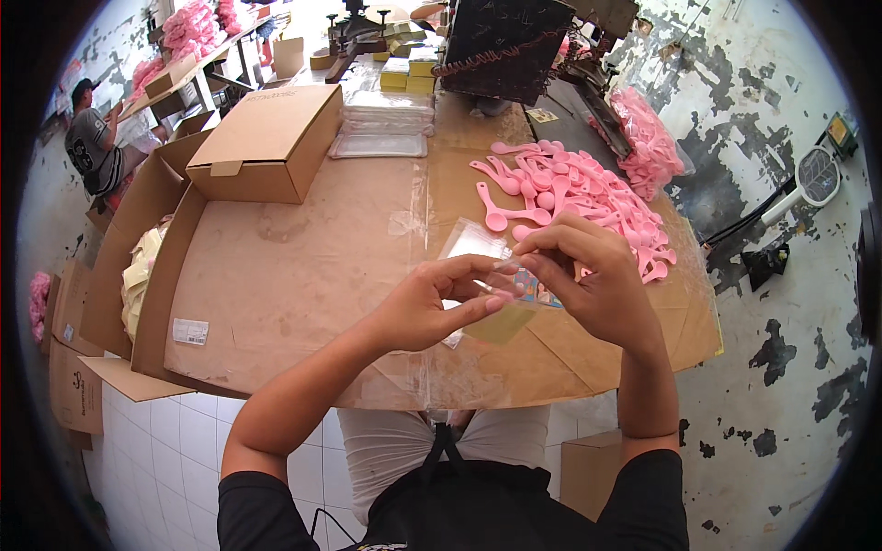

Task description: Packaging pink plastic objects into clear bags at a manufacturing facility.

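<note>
Over the front part of the table, both my hands are on a small clear plastic bag (503, 317). My left hand (432, 308) grips its left side between thumb and fingers. My right hand (588, 275) pinches its upper edge, fingers bent. Something pink shows at the bag, too small to name. Beneath the hands lie more clear bags (472, 240) and a colourful printed card (536, 288), partly hidden by the right hand. A heap of pink measuring spoons (597, 197) lies just beyond the right hand.
A closed cardboard box (266, 142) stands at the far left, beside clear plastic packs (381, 129). An open carton (152, 285) with pale yellow pieces adjoins the table's left edge. At the back are a black machine (501, 50) and a pink-filled bag (643, 138). Another person (96, 142) sits far left.
</note>
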A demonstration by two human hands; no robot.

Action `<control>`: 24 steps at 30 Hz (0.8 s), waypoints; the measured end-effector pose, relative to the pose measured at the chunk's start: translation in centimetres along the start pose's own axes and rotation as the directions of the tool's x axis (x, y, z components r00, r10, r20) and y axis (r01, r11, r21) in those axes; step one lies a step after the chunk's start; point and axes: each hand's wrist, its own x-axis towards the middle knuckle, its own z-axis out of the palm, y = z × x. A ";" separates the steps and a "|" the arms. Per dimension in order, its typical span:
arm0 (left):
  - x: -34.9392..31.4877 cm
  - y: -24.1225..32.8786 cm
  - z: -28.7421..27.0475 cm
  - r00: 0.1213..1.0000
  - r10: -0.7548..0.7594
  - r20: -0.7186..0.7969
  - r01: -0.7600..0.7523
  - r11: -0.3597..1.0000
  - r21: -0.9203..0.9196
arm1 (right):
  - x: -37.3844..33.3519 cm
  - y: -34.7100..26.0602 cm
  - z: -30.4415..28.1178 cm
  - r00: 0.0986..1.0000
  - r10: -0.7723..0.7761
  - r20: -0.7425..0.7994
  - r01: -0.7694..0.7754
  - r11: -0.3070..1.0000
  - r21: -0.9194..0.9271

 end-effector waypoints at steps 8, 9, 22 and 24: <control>0.2 0.0 0.0 0.987 -0.087 -0.137 0.081 0.995 -0.056 | 0.8 1.8 2.5 0.939 -0.301 -0.166 0.235 0.915 -0.329; 0.2 -0.1 -0.1 0.985 -0.054 -0.162 0.050 0.998 -0.025 | 0.9 1.7 2.8 0.941 -0.297 -0.162 0.234 0.917 -0.325; 0.3 -1.7 0.6 0.969 0.150 -0.198 -0.017 0.835 0.551 | 1.4 3.2 5.3 0.914 -0.402 0.053 0.304 0.593 -0.746; 0.3 -1.7 0.4 0.972 0.072 -0.224 0.030 0.907 0.420 | 1.9 4.9 4.5 0.948 -0.297 -0.117 0.167 0.772 -0.613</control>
